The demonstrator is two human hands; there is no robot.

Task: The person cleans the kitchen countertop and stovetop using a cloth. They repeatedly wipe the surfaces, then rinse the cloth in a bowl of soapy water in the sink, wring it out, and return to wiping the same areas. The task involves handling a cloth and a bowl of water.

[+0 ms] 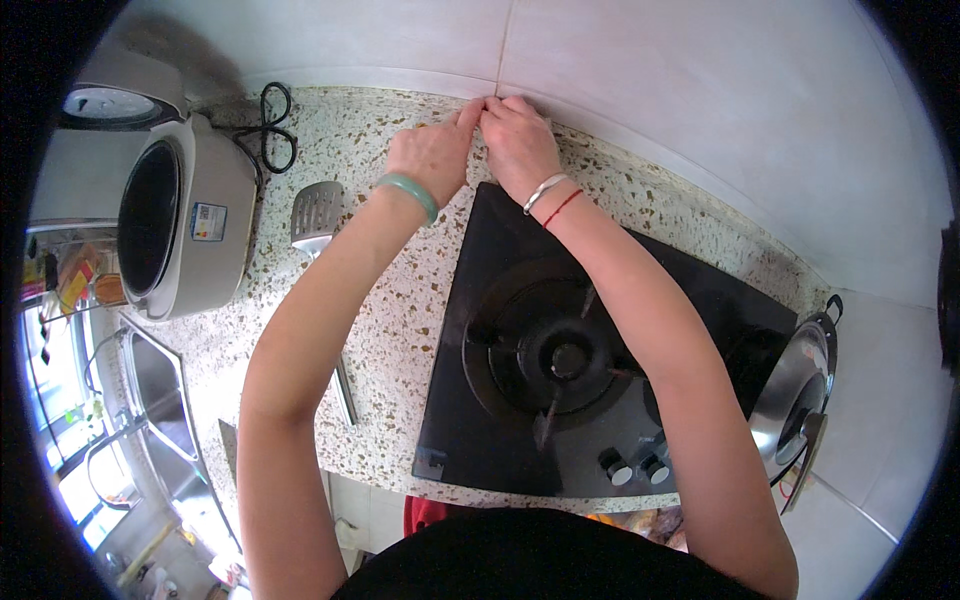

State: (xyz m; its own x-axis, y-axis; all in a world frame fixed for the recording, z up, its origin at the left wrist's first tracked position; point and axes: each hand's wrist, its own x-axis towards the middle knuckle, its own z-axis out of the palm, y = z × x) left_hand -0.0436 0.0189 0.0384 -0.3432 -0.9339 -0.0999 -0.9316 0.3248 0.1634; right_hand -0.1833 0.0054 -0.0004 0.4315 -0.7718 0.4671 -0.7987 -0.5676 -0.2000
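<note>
The left hand (pixel 430 155) and right hand (pixel 522 145) meet at the fingertips by the rear edge of the speckled countertop (pixel 395 300), where it joins the tile wall (pixel 380 45) below a seam (pixel 503 50). Whether they grasp anything I cannot tell (the fingers cover the spot). The wall stops movement forward; nearer the body, a strip of counter runs between the rice cooker (pixel 215 165) and gas hob (pixel 500 440), with a slotted spatula (pixel 318 215) lying lengthwise. The cooker's white-and-blue label (pixel 209 222) is too small to read.
</note>
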